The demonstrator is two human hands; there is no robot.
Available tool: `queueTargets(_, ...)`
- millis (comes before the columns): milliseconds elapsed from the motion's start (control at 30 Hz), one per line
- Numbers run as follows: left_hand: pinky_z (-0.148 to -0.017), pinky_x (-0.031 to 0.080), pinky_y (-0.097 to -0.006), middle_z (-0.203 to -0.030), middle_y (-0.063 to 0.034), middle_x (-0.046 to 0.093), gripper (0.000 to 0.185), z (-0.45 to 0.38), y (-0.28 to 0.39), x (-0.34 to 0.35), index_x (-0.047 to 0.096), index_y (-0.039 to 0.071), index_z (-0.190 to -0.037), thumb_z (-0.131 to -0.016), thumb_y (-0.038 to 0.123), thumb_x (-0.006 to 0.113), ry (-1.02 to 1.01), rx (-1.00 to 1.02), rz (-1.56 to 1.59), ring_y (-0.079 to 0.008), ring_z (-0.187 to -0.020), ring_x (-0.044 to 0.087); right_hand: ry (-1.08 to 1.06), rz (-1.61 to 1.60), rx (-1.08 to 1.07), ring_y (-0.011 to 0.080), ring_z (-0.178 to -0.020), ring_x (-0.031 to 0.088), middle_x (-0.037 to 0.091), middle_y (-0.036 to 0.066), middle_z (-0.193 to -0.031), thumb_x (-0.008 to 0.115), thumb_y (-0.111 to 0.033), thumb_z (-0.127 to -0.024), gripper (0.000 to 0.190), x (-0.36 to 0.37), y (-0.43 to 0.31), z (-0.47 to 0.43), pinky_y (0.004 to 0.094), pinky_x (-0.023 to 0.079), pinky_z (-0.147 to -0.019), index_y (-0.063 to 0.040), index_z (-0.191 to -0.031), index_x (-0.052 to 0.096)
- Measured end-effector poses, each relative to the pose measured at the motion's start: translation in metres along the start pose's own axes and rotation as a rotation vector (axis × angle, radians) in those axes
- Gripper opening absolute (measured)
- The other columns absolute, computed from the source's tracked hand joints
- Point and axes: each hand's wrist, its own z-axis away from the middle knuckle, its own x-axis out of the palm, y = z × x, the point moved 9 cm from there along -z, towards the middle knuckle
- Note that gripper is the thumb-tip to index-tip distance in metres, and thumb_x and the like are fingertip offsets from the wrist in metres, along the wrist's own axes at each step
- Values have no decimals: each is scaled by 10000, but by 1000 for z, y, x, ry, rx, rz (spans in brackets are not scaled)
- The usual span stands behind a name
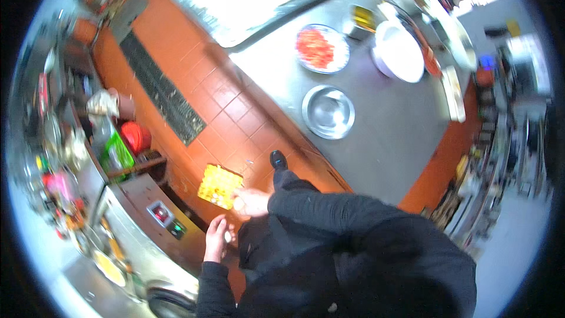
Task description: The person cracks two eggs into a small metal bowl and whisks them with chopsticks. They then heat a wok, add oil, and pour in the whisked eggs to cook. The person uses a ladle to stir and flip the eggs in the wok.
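A yellow egg tray (pixel 219 185) is just beyond my right hand (pixel 254 203), with a few pale eggs (pixel 216 200) in its near part. Blur hides what the tray rests on. The fingers of my right hand curl around a pale round thing that looks like an egg (pixel 239 204), close to the tray's edge. Lower down, beside the steel cabinet, my left hand (pixel 215 238) is curled with its palm partly upward. A small white thing, probably an egg (pixel 227 236), shows between its fingers.
A steel table (pixel 379 141) bears a steel bowl (pixel 328 112), a plate of chopped red food (pixel 315 48) and a white basin (pixel 398 53). At left stands a steel cabinet (pixel 145 221) with a lit switch. A dark mat (pixel 159 88) lies on the orange tile floor (pixel 234 110).
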Motion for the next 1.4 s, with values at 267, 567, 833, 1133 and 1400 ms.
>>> queueTargets(267,-578,557,-324,-1045,-92,688,642,8,182,218,531,56,-1358,-961,521,728,-650,56,-45,-189,-719,668,300,151,-442,378,-1217,617,688,165,-1280,751,-261,-890,671,-216,-181,85,512,460,-1086,-72,-1484,502)
queueTargets(567,-597,575,-346,-1213,-229,669,482,1,266,367,483,78,-1469,-1049,258,637,-966,87,-350,-231,-693,661,1713,594,-591,322,-1382,437,459,160,-1504,673,-402,-977,621,-488,-313,391,517,364,-1091,-73,-1471,490)
queueTargets(833,-623,559,-313,-1214,-162,672,465,-13,291,467,512,99,-1437,-1051,327,636,-1201,-109,-628,-191,-712,641,1969,1629,80,368,-1256,572,560,291,-1360,694,-333,-913,589,-479,-549,469,529,497,-1033,58,-1330,553)
queueTargets(1133,-606,522,-344,-1149,-124,707,423,-58,302,463,511,154,-1329,-1069,481,575,-1175,-366,-465,-208,-714,625,1924,1958,371,318,-1310,551,595,203,-1389,635,-296,-927,473,-498,-649,418,623,425,-1097,-68,-1340,589)
queueTargets(1400,-648,518,-337,-1146,-116,674,412,-53,312,469,523,174,-1391,-1053,401,592,-1195,-281,-481,-212,-756,619,2528,1200,-109,351,-1283,579,513,248,-1447,579,-351,-1026,600,-531,-620,439,499,429,-1170,7,-1490,451)
